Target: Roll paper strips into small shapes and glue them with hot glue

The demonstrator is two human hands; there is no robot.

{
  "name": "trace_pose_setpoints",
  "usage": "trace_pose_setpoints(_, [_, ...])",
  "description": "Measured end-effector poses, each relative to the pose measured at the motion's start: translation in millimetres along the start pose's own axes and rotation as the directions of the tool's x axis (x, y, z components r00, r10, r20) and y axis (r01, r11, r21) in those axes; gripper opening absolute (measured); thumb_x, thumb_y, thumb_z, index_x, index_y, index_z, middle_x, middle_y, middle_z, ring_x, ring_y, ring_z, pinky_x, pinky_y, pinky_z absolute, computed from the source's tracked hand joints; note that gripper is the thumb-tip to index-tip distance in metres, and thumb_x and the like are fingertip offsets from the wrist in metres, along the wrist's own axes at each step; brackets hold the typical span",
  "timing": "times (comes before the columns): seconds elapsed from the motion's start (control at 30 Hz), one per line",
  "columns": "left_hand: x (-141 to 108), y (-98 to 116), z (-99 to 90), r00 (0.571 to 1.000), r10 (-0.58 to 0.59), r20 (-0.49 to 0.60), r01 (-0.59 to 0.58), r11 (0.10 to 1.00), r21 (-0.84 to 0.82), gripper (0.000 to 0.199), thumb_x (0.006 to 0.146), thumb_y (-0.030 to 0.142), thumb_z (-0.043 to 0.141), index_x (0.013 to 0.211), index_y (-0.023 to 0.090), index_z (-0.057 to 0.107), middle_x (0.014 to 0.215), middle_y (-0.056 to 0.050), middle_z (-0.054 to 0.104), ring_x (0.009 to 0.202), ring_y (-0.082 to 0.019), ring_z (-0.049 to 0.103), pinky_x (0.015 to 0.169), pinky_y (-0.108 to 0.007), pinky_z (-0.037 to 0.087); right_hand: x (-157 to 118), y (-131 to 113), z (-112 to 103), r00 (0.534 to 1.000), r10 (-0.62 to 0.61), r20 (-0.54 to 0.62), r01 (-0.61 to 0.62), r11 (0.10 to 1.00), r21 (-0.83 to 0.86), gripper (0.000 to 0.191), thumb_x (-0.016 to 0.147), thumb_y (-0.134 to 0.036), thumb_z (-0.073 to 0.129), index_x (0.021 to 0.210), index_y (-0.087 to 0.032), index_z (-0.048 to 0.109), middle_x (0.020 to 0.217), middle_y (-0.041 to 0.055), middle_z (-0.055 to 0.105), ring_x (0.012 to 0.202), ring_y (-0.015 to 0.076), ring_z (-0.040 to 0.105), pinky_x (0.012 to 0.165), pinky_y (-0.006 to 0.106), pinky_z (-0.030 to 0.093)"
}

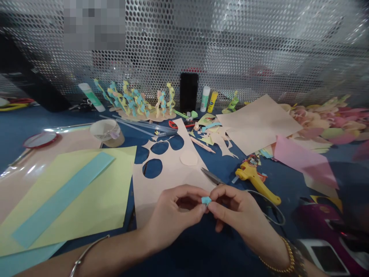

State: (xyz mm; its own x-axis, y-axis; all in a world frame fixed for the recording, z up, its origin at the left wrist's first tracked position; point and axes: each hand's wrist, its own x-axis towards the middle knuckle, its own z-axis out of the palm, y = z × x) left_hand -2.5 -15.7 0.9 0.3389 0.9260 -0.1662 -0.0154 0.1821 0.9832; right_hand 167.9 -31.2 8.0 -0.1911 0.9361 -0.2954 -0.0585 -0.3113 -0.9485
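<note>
Between the fingertips of both hands is a small folded piece of light-blue paper [206, 200]. My left hand [178, 206] pinches it from the left with thumb and forefinger. From the other side my right hand [238, 206] grips it the same way. Scissor blades [211, 176] stick out just beyond my right hand; the handles are hidden, so whether that hand also holds them is unclear. Under and past my left hand lies a pale pink sheet [184, 181] with several round holes cut out, and a loose pale paper disc [188, 157] rests on it.
A yellow glue gun [258, 181] and its cable lie right. Yellow-green paper [112, 200] with a blue strip [65, 198] is left, near a cup [108, 132]. Curled paper pieces [135, 102], a phone [188, 92] and glue sticks [205, 99] stand behind.
</note>
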Motion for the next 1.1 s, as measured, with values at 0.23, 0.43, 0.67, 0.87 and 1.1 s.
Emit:
trace_pose_setpoints(0.23, [-1.5,1.6,1.6,1.000,0.015,-0.025,-0.015,1.000,0.018,0.017,0.070,0.011,0.067,0.082,0.020,0.073,0.073,0.001,0.074,0.066,-0.011,0.067,0.057,-0.014,0.051,-0.9,-0.9,-0.1,1.000,0.023,0.007,-0.023,1.000,-0.001,0.020,0.065,-0.025,0.080,0.076,-0.017,0.064,0.066,-0.0033,0.059,0.052,0.0080,0.055,0.043,0.016,0.053])
trace_pose_setpoints(0.43, [-1.7,2.3,2.9,1.000,0.012,-0.017,-0.012,1.000,0.006,0.017,0.069,0.010,0.067,0.082,0.020,0.073,0.072,0.001,0.074,0.065,-0.011,0.067,0.057,-0.014,0.052,-2.3,-1.2,-0.3,1.000,0.026,0.009,-0.026,1.000,-0.009,0.018,0.067,-0.024,0.079,0.074,-0.017,0.064,0.065,-0.0035,0.059,0.051,0.0070,0.055,0.043,0.015,0.053])
trace_pose_setpoints(0.67, [-1.1,2.3,1.6,1.000,-0.002,-0.006,0.002,1.000,-0.012,0.016,0.071,0.012,0.067,0.083,0.020,0.072,0.073,0.000,0.074,0.066,-0.012,0.068,0.059,-0.015,0.053,-0.2,-0.5,0.6,0.999,0.040,0.002,-0.040,0.999,-0.008,0.019,0.067,-0.027,0.079,0.075,-0.017,0.065,0.064,-0.0029,0.058,0.056,0.0095,0.055,0.043,0.016,0.053])
trace_pose_setpoints(0.87, [-0.3,2.6,1.3,1.000,-0.016,0.000,0.016,1.000,-0.001,0.017,0.070,0.012,0.067,0.083,0.020,0.072,0.072,0.000,0.074,0.065,-0.012,0.068,0.056,-0.015,0.052,-1.0,0.7,-1.7,0.998,0.058,0.012,-0.058,0.998,-0.002,0.019,0.068,-0.026,0.077,0.077,-0.016,0.064,0.062,-0.0036,0.057,0.053,0.0086,0.054,0.043,0.017,0.053])
trace_pose_setpoints(1.1, [-1.0,2.2,0.9,0.999,0.041,0.002,-0.041,0.998,0.055,0.019,0.072,0.011,0.065,0.085,0.022,0.073,0.075,0.001,0.075,0.067,-0.011,0.068,0.057,-0.013,0.052,0.4,1.4,-0.8,0.997,0.078,0.014,-0.078,0.997,0.030,0.020,0.068,-0.028,0.078,0.078,-0.016,0.064,0.060,-0.0039,0.055,0.055,0.0096,0.052,0.043,0.018,0.053])
